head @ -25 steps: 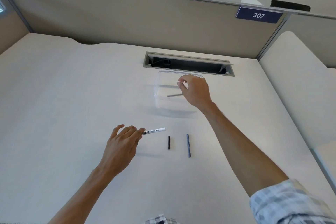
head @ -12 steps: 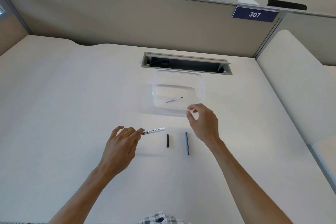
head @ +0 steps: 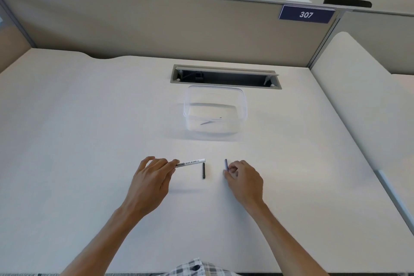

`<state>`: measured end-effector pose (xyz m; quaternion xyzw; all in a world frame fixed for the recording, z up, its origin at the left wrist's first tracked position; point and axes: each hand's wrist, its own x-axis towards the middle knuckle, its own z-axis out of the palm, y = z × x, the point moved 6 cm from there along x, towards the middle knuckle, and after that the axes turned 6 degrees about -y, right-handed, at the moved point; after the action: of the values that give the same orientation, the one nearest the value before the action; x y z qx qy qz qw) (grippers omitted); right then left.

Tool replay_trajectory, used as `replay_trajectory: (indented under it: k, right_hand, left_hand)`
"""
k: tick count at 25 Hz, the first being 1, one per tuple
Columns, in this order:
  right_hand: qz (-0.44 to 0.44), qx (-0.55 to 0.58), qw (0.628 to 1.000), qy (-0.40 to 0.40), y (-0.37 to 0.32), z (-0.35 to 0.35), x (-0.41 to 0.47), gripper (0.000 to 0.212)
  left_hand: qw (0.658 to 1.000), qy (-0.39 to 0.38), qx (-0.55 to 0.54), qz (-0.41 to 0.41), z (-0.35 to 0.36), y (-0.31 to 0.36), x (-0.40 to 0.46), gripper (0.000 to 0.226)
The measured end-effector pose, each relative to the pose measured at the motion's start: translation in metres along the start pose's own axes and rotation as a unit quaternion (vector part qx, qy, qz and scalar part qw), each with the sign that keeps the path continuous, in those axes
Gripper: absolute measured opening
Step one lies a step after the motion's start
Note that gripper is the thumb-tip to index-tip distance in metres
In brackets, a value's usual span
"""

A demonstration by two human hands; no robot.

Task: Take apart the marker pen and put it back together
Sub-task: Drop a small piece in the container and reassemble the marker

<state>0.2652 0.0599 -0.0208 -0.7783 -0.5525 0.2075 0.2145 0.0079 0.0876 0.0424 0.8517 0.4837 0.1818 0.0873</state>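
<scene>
Left hand [head: 150, 180] pinching marker barrel [head: 192, 162], open end rightward

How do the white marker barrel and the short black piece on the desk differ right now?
The white marker barrel is white with printed lettering; the short black piece is plain and dark. The barrel is longer. The barrel is pinched at one end by the left hand; the black piece lies untouched on the desk. Both are slim and straight.

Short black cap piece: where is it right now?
Head view: the short black piece lies on the desk between both hands, just below the white marker barrel's tip, left of the long dark rod.
</scene>
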Motion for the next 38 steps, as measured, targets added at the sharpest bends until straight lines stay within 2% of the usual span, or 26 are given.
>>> replay_trajectory:
  k: [6,9,12,17,32,38]
  right_hand:
    - [0.002,-0.003,1.0,0.004,-0.005,-0.004,0.0,0.012]
    - [0.01,0.099,0.995,-0.005,-0.006,-0.014,-0.001,0.011]
    - [-0.029,0.217,0.975,-0.027,-0.017,-0.023,-0.008,0.011]
    - [-0.068,0.303,0.95,-0.018,-0.027,-0.04,-0.02,0.015]
    - [-0.091,0.274,0.957,-0.026,-0.034,-0.052,-0.027,0.018]
    - [-0.094,0.273,0.956,-0.043,-0.037,-0.051,-0.026,0.018]
  left_hand:
    - [1.0,-0.004,0.0,0.002,0.001,0.004,0.001,0.033]
    - [1.0,-0.001,0.0,0.002,-0.001,0.005,0.005,0.035]
    - [1.0,-0.003,-0.003,0.009,0.0,0.009,0.008,0.035]
    - [1.0,-0.007,-0.011,0.015,0.001,0.015,0.009,0.031]
    - [0.999,-0.019,-0.03,0.019,-0.006,0.022,0.01,0.032]
    - [0.997,-0.039,-0.063,0.002,-0.004,0.022,0.009,0.025]
